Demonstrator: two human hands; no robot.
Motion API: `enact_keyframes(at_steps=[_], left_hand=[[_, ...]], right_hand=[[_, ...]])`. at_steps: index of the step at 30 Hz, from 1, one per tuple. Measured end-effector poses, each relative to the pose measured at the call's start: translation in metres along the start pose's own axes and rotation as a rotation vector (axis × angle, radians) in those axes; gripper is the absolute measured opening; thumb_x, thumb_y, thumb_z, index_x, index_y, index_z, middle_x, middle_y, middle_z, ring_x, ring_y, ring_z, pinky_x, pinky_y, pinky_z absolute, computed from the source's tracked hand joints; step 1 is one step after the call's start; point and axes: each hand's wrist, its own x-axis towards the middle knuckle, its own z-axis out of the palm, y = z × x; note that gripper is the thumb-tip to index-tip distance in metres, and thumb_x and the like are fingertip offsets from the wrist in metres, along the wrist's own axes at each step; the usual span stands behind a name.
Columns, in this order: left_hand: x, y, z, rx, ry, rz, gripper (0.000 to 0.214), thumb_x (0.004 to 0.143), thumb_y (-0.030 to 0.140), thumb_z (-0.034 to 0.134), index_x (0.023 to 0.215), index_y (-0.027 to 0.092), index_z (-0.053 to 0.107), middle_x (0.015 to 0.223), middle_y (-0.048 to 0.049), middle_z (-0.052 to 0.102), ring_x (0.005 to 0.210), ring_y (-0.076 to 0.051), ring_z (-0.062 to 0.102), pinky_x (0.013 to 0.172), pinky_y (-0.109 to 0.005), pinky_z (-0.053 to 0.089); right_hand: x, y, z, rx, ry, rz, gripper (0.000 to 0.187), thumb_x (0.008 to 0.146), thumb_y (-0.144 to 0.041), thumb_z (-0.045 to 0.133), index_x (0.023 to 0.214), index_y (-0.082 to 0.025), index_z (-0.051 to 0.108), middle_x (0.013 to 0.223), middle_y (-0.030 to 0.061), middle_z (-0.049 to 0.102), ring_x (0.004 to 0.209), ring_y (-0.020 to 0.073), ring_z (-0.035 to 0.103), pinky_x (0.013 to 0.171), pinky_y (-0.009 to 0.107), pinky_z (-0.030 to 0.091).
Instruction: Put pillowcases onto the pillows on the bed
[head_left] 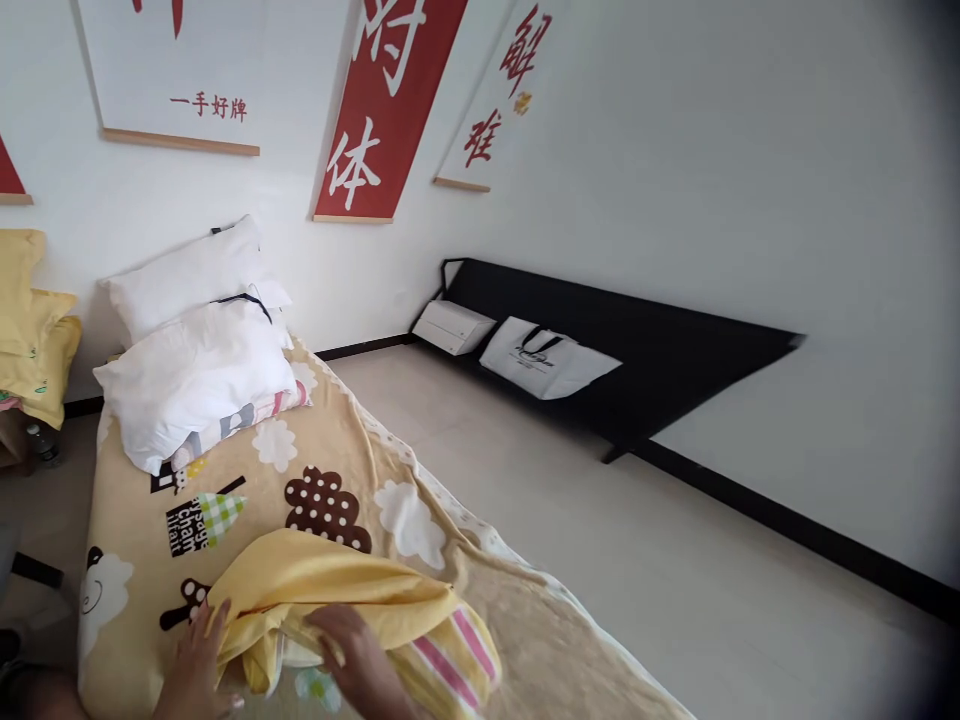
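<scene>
Though clear of the black cot point(667, 360) and white pillows point(206, 370), hands point(356, 655) half-curled at yellow cloth point(322, 570), any hold unclear.

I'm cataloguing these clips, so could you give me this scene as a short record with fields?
Left hand: the left hand touches the left end of the yellow cloth
Right hand: the right hand is at the cloth's near side; grip unclear
Cloth: bunched, with pink stripes toward its right end
Surface: patterned beige blanket
Far end: two white pillows, one behind the other
Beside the wall: black cot with white bag and white box
</scene>
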Motion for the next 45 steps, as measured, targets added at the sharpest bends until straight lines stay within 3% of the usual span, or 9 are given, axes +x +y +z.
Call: enact_keyframes(at_steps=[4, 10, 17, 25, 28, 33, 37, 40, 45], left_hand=[[0.000, -0.015, 0.009, 0.116, -0.025, -0.124, 0.079, 0.072, 0.016, 0.051, 0.150, 0.019, 0.039, 0.155, -0.0137, 0.040, 0.143, -0.029, 0.037, 0.112, -0.045, 0.033], [-0.001, -0.017, -0.027, -0.537, 0.273, 0.091, 0.054, 0.086, 0.055, 0.040, 0.110, 0.017, 0.070, 0.108, -0.0149, 0.072, 0.103, -0.028, 0.066, 0.094, -0.035, 0.050], [-0.034, 0.048, -0.121, -0.869, 0.402, 0.235, 0.048, 0.082, 0.065, 0.054, 0.079, 0.018, 0.065, 0.074, -0.0043, 0.067, 0.074, -0.019, 0.062, 0.070, -0.026, 0.051], [-0.062, 0.056, -0.245, -0.625, 0.620, 0.424, 0.034, 0.082, 0.051, 0.062, 0.077, 0.019, 0.071, 0.077, -0.0046, 0.071, 0.075, -0.019, 0.067, 0.069, -0.023, 0.051], [-0.067, 0.055, -0.273, -0.501, 0.728, 0.519, 0.030, 0.087, 0.044, 0.058, 0.081, 0.019, 0.073, 0.078, -0.0046, 0.071, 0.074, -0.016, 0.066, 0.067, -0.021, 0.050], [-0.081, 0.062, -0.302, -0.407, 1.000, 0.517, 0.028, 0.089, 0.039, 0.056, 0.088, 0.018, 0.073, 0.075, -0.0020, 0.067, 0.069, -0.012, 0.060, 0.062, -0.018, 0.046], [-0.099, 0.079, -0.317, -0.627, 1.072, 0.375, 0.031, 0.087, 0.047, 0.060, 0.088, 0.018, 0.070, 0.068, 0.0019, 0.061, 0.064, -0.010, 0.053, 0.054, -0.017, 0.041], [-0.109, 0.092, -0.328, -1.004, 0.989, 0.363, 0.037, 0.082, 0.053, 0.067, 0.090, 0.018, 0.068, 0.067, 0.0041, 0.059, 0.060, -0.008, 0.050, 0.052, -0.016, 0.042], [-0.118, 0.094, -0.343, -1.461, 0.937, 0.313, 0.042, 0.071, 0.051, 0.079, 0.092, 0.019, 0.065, 0.068, 0.0052, 0.064, 0.068, -0.011, 0.062, 0.070, -0.023, 0.056]], right_hand=[[0.030, -0.058, 0.063, 0.086, -0.274, -0.238, 0.044, 0.082, -0.021, 0.056, 0.126, -0.025, 0.063, 0.125, 0.0077, 0.068, 0.118, 0.0234, 0.059, 0.106, 0.041, 0.041], [0.056, -0.066, 0.071, -0.040, -0.310, -0.079, 0.063, 0.070, -0.022, 0.068, 0.132, -0.024, 0.057, 0.129, 0.0103, 0.064, 0.119, 0.0294, 0.056, 0.107, 0.045, 0.036], [0.069, -0.058, 0.007, -0.087, 0.010, 0.035, 0.010, 0.070, -0.013, 0.053, 0.072, -0.019, 0.060, 0.095, 0.0093, 0.066, 0.093, 0.0241, 0.059, 0.085, 0.036, 0.045], [0.076, -0.089, -0.136, 0.110, 0.184, 0.117, 0.013, 0.076, -0.029, 0.050, 0.065, -0.023, 0.046, 0.062, -0.0017, 0.056, 0.060, 0.0156, 0.053, 0.056, 0.025, 0.039], [0.077, -0.112, -0.178, 0.012, 0.246, 0.075, 0.010, 0.076, -0.031, 0.052, 0.080, -0.023, 0.056, 0.069, -0.0019, 0.064, 0.059, 0.0151, 0.056, 0.057, 0.025, 0.043], [0.080, -0.126, -0.226, -0.233, 0.050, -0.013, 0.035, 0.073, -0.019, 0.045, 0.096, -0.026, 0.069, 0.087, 0.0011, 0.075, 0.078, 0.0192, 0.066, 0.069, 0.028, 0.047], [0.089, -0.109, -0.244, -0.348, 0.089, -0.029, 0.032, 0.071, -0.016, 0.043, 0.085, -0.025, 0.070, 0.084, 0.0014, 0.073, 0.077, 0.0192, 0.064, 0.072, 0.029, 0.046], [0.097, -0.081, -0.241, -0.436, 0.308, -0.060, 0.038, 0.067, -0.014, 0.044, 0.093, -0.024, 0.071, 0.088, 0.0032, 0.072, 0.078, 0.0193, 0.063, 0.074, 0.031, 0.046], [0.096, -0.017, -0.178, -0.268, 0.611, 0.134, 0.042, 0.074, -0.024, 0.046, 0.110, -0.023, 0.067, 0.107, 0.0097, 0.068, 0.099, 0.0266, 0.062, 0.082, 0.037, 0.049]])
